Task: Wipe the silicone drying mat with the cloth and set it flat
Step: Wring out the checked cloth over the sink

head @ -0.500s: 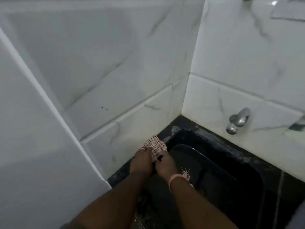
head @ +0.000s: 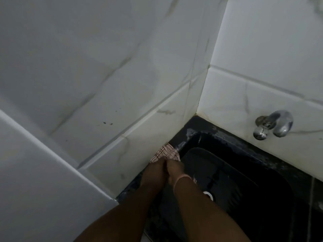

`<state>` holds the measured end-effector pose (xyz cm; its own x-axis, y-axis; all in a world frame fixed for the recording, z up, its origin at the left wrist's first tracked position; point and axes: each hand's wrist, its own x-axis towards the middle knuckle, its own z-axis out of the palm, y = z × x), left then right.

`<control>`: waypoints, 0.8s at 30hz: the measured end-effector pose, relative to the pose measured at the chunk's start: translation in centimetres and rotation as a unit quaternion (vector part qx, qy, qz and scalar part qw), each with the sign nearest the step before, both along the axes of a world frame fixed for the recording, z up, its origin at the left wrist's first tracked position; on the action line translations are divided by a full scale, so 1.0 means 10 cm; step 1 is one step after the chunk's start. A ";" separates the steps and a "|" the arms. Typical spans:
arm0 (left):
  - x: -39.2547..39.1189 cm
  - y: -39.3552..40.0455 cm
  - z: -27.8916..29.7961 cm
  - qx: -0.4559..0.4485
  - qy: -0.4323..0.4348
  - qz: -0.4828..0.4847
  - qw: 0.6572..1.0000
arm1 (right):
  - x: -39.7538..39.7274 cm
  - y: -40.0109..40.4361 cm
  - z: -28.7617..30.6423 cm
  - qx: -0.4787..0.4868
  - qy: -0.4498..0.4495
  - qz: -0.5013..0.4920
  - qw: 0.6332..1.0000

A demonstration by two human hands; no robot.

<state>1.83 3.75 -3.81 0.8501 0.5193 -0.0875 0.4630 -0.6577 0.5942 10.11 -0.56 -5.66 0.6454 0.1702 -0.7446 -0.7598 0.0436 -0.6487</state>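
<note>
White marble-look tiles cornered the black sink, where left hand and right hand together clenched the checked cloth, apparently wringing it over the basin.

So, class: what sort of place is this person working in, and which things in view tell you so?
Probably a kitchen or wash area: a black sink set in a corner of white marble-look wall tiles, with a metal tap on the wall above it.

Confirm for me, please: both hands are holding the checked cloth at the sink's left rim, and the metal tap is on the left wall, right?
Not quite. The head view shows the left hand and right hand holding the checked cloth at the left rim of the sink, but the metal tap is on the right wall, not the left.
</note>
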 end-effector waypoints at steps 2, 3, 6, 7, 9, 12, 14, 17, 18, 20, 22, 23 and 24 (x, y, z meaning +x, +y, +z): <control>-0.01 -0.04 0.01 -0.008 -0.043 0.022 0.999 | 0.00 -0.09 0.12 -0.027 -0.028 0.005 0.999; -0.01 -0.06 0.03 0.000 -0.072 0.038 0.997 | 0.02 -0.18 0.16 -0.029 -0.047 0.005 0.998; 0.09 -0.18 0.11 -0.014 -0.126 0.091 0.988 | 0.10 -0.52 0.25 0.017 -0.065 0.013 0.998; 0.13 -0.24 0.15 -0.060 -0.121 0.117 0.984 | 0.14 -0.67 0.27 0.034 -0.068 0.003 0.997; 0.25 -0.43 0.24 -0.235 -0.083 0.143 0.958 | 0.18 -0.98 0.37 0.071 -0.077 -0.007 0.994; 0.40 -0.77 0.34 -0.504 -0.078 0.143 0.848 | 0.21 -1.48 0.53 0.044 -0.124 0.035 0.991; 0.48 -1.03 0.33 -0.519 -0.069 0.135 0.841 | 0.21 -1.88 0.59 -0.024 -0.166 0.067 0.984; 0.60 -1.46 0.33 -0.515 -0.049 0.088 0.851 | 0.16 -2.46 0.66 -0.044 -0.164 0.047 0.984; 0.62 -1.64 0.36 -0.520 -0.041 0.063 0.851 | 0.12 -2.66 0.71 -0.047 -0.158 0.039 0.986; 0.65 -1.99 0.45 -0.534 -0.024 0.026 0.845 | 0.05 -3.04 0.74 -0.041 -0.133 0.016 0.990; 0.68 -2.36 0.51 -0.548 0.007 -0.024 0.836 | -0.06 -3.41 0.78 -0.011 -0.095 -0.019 0.995; 0.69 -2.54 0.51 -0.556 0.023 -0.050 0.829 | -0.11 -3.60 0.79 0.011 -0.080 -0.040 0.996; 0.69 -2.73 0.51 -0.563 0.038 -0.073 0.822 | -0.17 -3.78 0.82 0.037 -0.068 -0.062 0.995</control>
<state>8.74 -23.56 1.30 0.8661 -0.0352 -0.4987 0.4920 0.2376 0.8376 8.40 -38.41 2.55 0.7585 0.1340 -0.6377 -0.6514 0.1825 -0.7364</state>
